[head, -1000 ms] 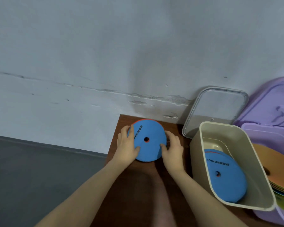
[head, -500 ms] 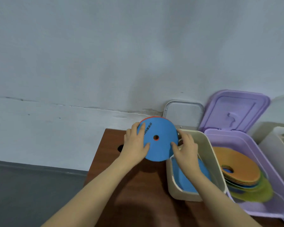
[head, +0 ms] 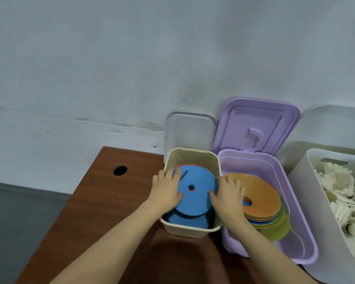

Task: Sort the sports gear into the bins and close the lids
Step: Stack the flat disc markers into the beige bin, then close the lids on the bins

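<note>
A: The blue disc is held inside the cream bin, above another blue disc at the bottom. In the head view, is it gripped?

B: Yes. It is held on both edges. The left hand is placed on its left side with the fingers curled over the rim, and the right hand is pressed on its right side in the same way.

A: What is seen beside the bin?

B: The purple bin is touching it on the right, with orange and green discs stacked inside. Its purple lid is standing open. A clear lid is leaned on the wall. A white bin is seen at the far right, on the brown table.
</note>
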Action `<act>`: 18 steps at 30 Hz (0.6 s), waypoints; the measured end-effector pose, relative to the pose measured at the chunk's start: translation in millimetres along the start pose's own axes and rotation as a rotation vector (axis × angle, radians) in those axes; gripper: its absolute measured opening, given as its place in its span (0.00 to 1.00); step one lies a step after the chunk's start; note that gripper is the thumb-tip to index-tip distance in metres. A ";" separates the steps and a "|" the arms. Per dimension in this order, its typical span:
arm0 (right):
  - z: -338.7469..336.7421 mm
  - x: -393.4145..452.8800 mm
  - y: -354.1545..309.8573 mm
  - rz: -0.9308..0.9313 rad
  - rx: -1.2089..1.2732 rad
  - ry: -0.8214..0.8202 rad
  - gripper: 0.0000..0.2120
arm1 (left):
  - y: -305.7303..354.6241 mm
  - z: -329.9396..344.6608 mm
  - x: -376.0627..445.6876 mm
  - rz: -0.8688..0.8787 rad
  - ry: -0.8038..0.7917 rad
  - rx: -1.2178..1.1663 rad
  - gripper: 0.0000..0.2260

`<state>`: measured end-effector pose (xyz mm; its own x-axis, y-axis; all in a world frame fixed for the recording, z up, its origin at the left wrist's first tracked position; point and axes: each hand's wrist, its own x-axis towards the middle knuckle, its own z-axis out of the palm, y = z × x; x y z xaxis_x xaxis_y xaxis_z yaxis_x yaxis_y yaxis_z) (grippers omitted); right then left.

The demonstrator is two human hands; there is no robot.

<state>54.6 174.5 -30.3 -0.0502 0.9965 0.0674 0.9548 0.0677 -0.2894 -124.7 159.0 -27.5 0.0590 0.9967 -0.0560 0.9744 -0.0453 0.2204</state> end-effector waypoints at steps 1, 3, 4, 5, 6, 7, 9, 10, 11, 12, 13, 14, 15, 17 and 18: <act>3.1 -2.6 2.6 -0.032 -0.056 -0.014 0.16 | 2.1 3.5 -1.7 0.000 -0.015 0.078 0.32; 8.4 -5.6 3.9 -0.106 -0.056 0.007 0.15 | 5.1 8.0 -3.7 -0.011 -0.018 0.139 0.31; 9.9 -5.0 3.5 -0.129 -0.034 0.021 0.14 | 5.9 8.3 -3.7 -0.017 -0.002 0.130 0.29; 10.1 -2.5 2.9 -0.141 -0.019 0.038 0.13 | 6.0 7.6 -2.9 -0.018 0.023 0.116 0.28; 9.4 1.4 2.2 -0.143 -0.009 0.044 0.13 | 5.2 5.6 -1.1 -0.016 0.052 0.106 0.26; 8.0 5.7 2.2 -0.143 0.006 0.044 0.13 | 4.0 3.0 1.0 -0.013 0.077 0.099 0.25; 4.6 15.4 3.1 -0.160 0.052 0.051 0.14 | 0.8 -3.7 7.9 -0.007 0.103 0.082 0.24; 1.6 20.7 2.7 -0.170 0.072 0.043 0.16 | -0.6 -8.1 11.9 0.000 0.108 0.069 0.24; -1.5 26.8 1.8 -0.182 0.085 0.034 0.17 | -2.0 -12.8 16.8 0.011 0.117 0.060 0.24; -5.3 33.4 0.4 -0.203 0.092 0.034 0.18 | -3.4 -17.7 22.2 0.022 0.131 0.061 0.24; -9.4 40.6 -2.3 -0.226 0.097 0.044 0.18 | -4.6 -23.4 28.2 0.028 0.143 0.068 0.24; -14.0 48.6 -5.9 -0.247 0.107 0.061 0.18 | -5.9 -29.7 34.6 0.029 0.153 0.074 0.24; -19.3 57.2 -9.8 -0.256 0.121 0.079 0.18 | -7.0 -36.1 41.9 0.029 0.163 0.075 0.24; -29.4 75.6 -18.9 -0.269 0.140 0.119 0.19 | -8.3 -49.6 57.7 0.027 0.182 0.074 0.25; -33.5 84.2 -23.5 -0.281 0.136 0.148 0.20 | -8.9 -56.1 65.9 0.023 0.191 0.076 0.26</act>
<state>37.7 255.2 14.2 -0.2531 0.9206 0.2974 0.8616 0.3543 -0.3635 -141.7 228.9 21.5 0.0458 0.9897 0.1358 0.9873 -0.0655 0.1449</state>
